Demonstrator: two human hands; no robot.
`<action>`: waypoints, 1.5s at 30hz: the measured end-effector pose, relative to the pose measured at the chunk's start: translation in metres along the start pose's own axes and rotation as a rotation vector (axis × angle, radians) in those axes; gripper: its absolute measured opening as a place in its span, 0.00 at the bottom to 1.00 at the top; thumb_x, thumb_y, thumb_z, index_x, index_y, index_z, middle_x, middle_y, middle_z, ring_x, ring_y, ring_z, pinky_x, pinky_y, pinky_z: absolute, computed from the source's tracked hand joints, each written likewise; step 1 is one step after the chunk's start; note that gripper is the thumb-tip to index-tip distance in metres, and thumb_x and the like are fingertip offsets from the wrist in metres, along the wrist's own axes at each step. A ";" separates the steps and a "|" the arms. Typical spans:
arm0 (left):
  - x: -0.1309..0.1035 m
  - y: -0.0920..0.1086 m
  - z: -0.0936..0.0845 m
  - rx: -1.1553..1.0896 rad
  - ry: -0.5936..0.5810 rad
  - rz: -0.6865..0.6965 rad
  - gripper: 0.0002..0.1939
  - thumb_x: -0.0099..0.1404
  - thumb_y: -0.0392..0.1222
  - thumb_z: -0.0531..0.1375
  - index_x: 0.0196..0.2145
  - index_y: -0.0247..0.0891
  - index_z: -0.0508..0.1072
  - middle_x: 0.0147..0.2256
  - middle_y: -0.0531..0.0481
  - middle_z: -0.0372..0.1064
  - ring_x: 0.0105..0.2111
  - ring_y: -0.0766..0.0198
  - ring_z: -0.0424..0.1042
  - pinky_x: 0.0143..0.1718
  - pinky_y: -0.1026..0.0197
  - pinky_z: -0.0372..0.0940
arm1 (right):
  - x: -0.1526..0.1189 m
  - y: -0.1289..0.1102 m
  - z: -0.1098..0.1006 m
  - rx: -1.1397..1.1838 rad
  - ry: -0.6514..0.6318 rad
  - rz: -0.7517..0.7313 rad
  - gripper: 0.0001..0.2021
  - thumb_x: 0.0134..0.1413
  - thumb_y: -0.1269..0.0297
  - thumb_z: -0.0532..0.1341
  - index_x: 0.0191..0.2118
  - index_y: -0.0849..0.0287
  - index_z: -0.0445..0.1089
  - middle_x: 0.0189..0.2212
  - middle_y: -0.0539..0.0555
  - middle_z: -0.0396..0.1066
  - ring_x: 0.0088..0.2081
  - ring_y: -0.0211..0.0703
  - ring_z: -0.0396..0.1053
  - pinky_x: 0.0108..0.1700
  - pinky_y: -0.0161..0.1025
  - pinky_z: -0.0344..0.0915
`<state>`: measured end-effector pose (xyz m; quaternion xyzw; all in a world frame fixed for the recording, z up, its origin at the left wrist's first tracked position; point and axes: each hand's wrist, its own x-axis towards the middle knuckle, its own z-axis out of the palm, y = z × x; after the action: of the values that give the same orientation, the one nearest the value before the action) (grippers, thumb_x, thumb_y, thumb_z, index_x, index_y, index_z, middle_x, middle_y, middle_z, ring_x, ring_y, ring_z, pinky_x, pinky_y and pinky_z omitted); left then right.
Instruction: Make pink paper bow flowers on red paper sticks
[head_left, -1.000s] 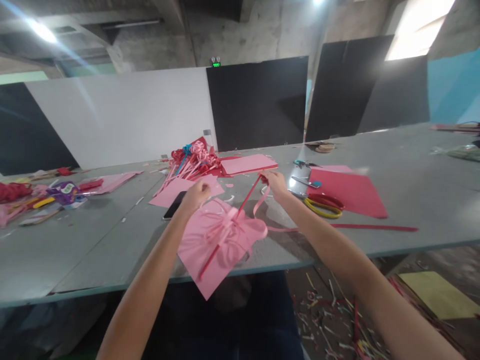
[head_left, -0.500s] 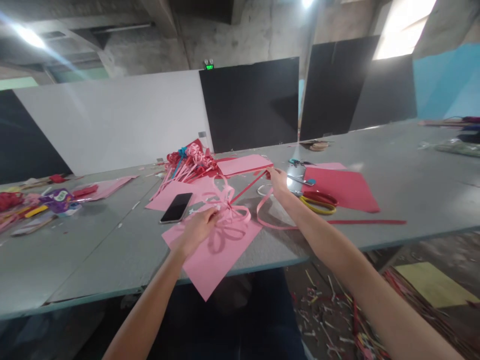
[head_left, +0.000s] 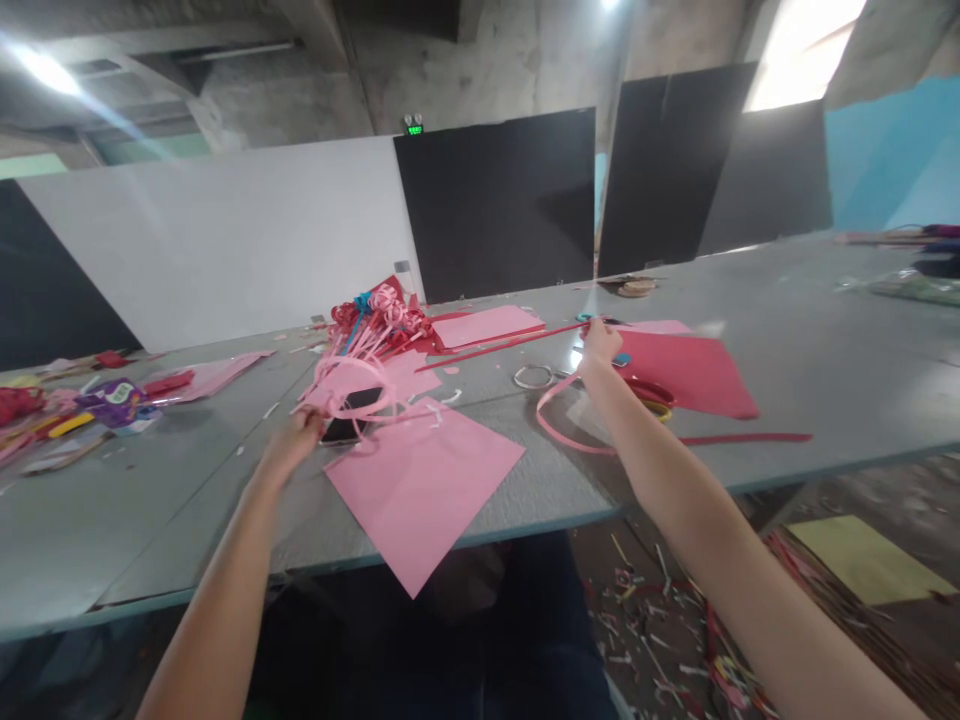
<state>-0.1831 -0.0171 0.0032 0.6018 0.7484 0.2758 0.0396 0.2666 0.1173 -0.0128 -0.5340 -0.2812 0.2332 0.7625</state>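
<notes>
My left hand (head_left: 298, 436) is closed on a looped pink paper-strip bow (head_left: 375, 390), held over the dark phone (head_left: 346, 428). In front of it lies a square sheet of pink paper (head_left: 427, 490). My right hand (head_left: 600, 342) pinches one end of a thin red paper strip (head_left: 499, 345), which stretches leftward above the table. A curved pink strip (head_left: 559, 435) runs by my right wrist and passes behind the forearm. Scissors with yellow and red handles (head_left: 660, 400) lie partly hidden behind that forearm.
Behind the bow lies a bundle of red and pink curled paper flowers (head_left: 379, 325). Stacked pink sheets (head_left: 491, 325), a roll of tape (head_left: 533, 377) and red paper (head_left: 690, 375) rest on the grey table (head_left: 210, 540). A purple packet (head_left: 116, 400) sits left; scraps litter the floor.
My left hand has carried the bow leftward off the pink square to over the phone. My right hand has moved right with the red strip, whose left end is now apart from the bow.
</notes>
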 end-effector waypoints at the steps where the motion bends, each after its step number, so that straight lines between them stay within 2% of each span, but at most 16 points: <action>1: 0.000 -0.002 -0.001 0.024 0.028 -0.046 0.14 0.62 0.46 0.46 0.32 0.37 0.68 0.25 0.48 0.68 0.26 0.59 0.67 0.28 0.61 0.58 | 0.000 -0.003 -0.002 0.034 0.074 0.044 0.10 0.47 0.70 0.51 0.18 0.56 0.55 0.15 0.45 0.54 0.21 0.35 0.57 0.26 0.33 0.56; 3: -0.001 -0.001 -0.001 0.024 0.063 -0.122 0.15 0.61 0.47 0.48 0.36 0.37 0.69 0.26 0.47 0.70 0.27 0.58 0.69 0.28 0.60 0.58 | -0.001 -0.011 -0.003 0.113 0.161 0.091 0.11 0.47 0.71 0.52 0.18 0.57 0.55 0.15 0.45 0.56 0.22 0.34 0.58 0.27 0.33 0.57; 6: -0.006 0.013 -0.001 0.050 0.050 -0.102 0.16 0.61 0.47 0.48 0.35 0.38 0.71 0.27 0.48 0.71 0.28 0.58 0.70 0.28 0.62 0.58 | -0.011 -0.026 0.000 0.227 0.054 0.102 0.10 0.47 0.72 0.52 0.19 0.57 0.56 0.16 0.45 0.56 0.21 0.33 0.57 0.27 0.32 0.58; 8: -0.010 0.026 -0.001 0.194 0.081 -0.055 0.17 0.61 0.47 0.47 0.33 0.38 0.72 0.27 0.48 0.71 0.30 0.56 0.71 0.28 0.62 0.58 | -0.024 -0.035 0.004 0.244 -0.096 0.112 0.09 0.46 0.72 0.53 0.19 0.58 0.57 0.16 0.45 0.57 0.21 0.33 0.58 0.25 0.32 0.57; 11: -0.017 0.047 -0.002 0.353 0.173 -0.011 0.15 0.60 0.44 0.48 0.31 0.36 0.72 0.32 0.40 0.72 0.34 0.51 0.70 0.28 0.60 0.56 | -0.054 -0.045 0.009 0.228 -0.314 0.098 0.08 0.43 0.70 0.56 0.17 0.59 0.60 0.16 0.46 0.60 0.20 0.32 0.58 0.23 0.32 0.54; 13: -0.022 0.061 -0.001 0.309 0.184 0.031 0.14 0.59 0.43 0.48 0.30 0.36 0.71 0.32 0.40 0.72 0.33 0.52 0.70 0.27 0.60 0.56 | -0.079 -0.050 0.009 0.188 -0.626 0.060 0.09 0.42 0.67 0.57 0.16 0.59 0.61 0.15 0.47 0.61 0.20 0.32 0.59 0.23 0.32 0.53; 15: -0.027 0.077 0.004 0.133 0.107 0.068 0.13 0.59 0.44 0.48 0.28 0.36 0.70 0.27 0.44 0.70 0.30 0.57 0.69 0.26 0.61 0.56 | -0.107 -0.054 0.007 0.151 -0.905 0.007 0.09 0.41 0.64 0.59 0.17 0.60 0.63 0.16 0.47 0.62 0.22 0.33 0.60 0.27 0.33 0.56; 18: -0.039 0.109 0.016 -0.307 -0.072 0.133 0.15 0.61 0.49 0.47 0.30 0.36 0.66 0.25 0.49 0.67 0.26 0.63 0.68 0.26 0.64 0.60 | -0.146 -0.059 0.001 0.101 -1.160 -0.054 0.10 0.42 0.59 0.61 0.19 0.61 0.66 0.19 0.48 0.64 0.26 0.35 0.62 0.33 0.34 0.58; 20: -0.051 0.131 0.026 -0.630 -0.248 0.167 0.17 0.61 0.54 0.49 0.35 0.37 0.63 0.30 0.49 0.69 0.27 0.66 0.70 0.30 0.63 0.64 | -0.162 -0.061 -0.003 0.056 -1.213 -0.096 0.12 0.44 0.58 0.60 0.21 0.61 0.66 0.19 0.47 0.63 0.26 0.34 0.61 0.32 0.34 0.57; 21: -0.059 0.141 0.030 -0.717 -0.354 0.196 0.18 0.60 0.56 0.51 0.36 0.37 0.62 0.32 0.49 0.69 0.28 0.66 0.70 0.32 0.62 0.65 | -0.167 -0.061 -0.004 0.037 -1.213 -0.124 0.12 0.46 0.57 0.60 0.21 0.60 0.66 0.19 0.46 0.63 0.25 0.33 0.60 0.31 0.33 0.56; 23: -0.076 0.155 0.035 -0.765 -0.422 0.246 0.19 0.56 0.54 0.58 0.38 0.38 0.60 0.33 0.50 0.68 0.30 0.66 0.71 0.33 0.61 0.65 | -0.171 -0.060 -0.007 0.018 -1.217 -0.177 0.13 0.48 0.56 0.59 0.22 0.60 0.66 0.20 0.46 0.62 0.25 0.32 0.59 0.29 0.33 0.54; 26: -0.104 0.162 0.038 -0.834 -0.322 0.263 0.17 0.58 0.50 0.58 0.39 0.39 0.59 0.27 0.55 0.65 0.25 0.69 0.68 0.30 0.64 0.64 | -0.172 -0.061 -0.013 0.059 -1.330 -0.199 0.13 0.50 0.55 0.60 0.26 0.60 0.69 0.23 0.47 0.66 0.27 0.33 0.62 0.32 0.33 0.57; 30: -0.145 0.155 0.041 -0.969 -0.140 0.227 0.14 0.61 0.47 0.56 0.41 0.41 0.57 0.25 0.57 0.62 0.21 0.71 0.65 0.25 0.66 0.62 | -0.183 -0.071 -0.024 0.122 -1.564 -0.190 0.12 0.51 0.56 0.60 0.30 0.60 0.71 0.27 0.50 0.70 0.31 0.35 0.66 0.37 0.36 0.61; 34: -0.174 0.148 0.052 -0.895 0.098 0.117 0.13 0.62 0.48 0.54 0.42 0.42 0.59 0.30 0.54 0.63 0.23 0.72 0.63 0.23 0.69 0.58 | -0.195 -0.074 -0.029 0.021 -1.536 -0.290 0.11 0.50 0.57 0.62 0.28 0.61 0.72 0.24 0.49 0.70 0.28 0.35 0.66 0.35 0.35 0.61; 39: -0.190 0.142 0.067 -0.760 0.235 0.049 0.11 0.65 0.49 0.50 0.41 0.43 0.62 0.35 0.49 0.66 0.29 0.67 0.68 0.27 0.66 0.62 | -0.202 -0.069 -0.030 -0.037 -1.635 -0.333 0.09 0.51 0.60 0.61 0.28 0.60 0.72 0.24 0.49 0.70 0.29 0.34 0.66 0.33 0.34 0.60; 45: -0.198 0.134 0.074 -0.474 0.496 0.164 0.09 0.65 0.44 0.51 0.38 0.38 0.66 0.32 0.47 0.68 0.32 0.62 0.70 0.31 0.62 0.64 | -0.210 -0.070 -0.035 -0.023 -1.666 -0.319 0.07 0.50 0.63 0.61 0.27 0.62 0.71 0.23 0.48 0.69 0.27 0.32 0.63 0.30 0.32 0.58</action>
<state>0.0177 -0.1565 -0.0516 0.5488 0.5996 0.5819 -0.0270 0.1398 -0.0669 0.0061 -0.1494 -0.8254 0.4371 0.3246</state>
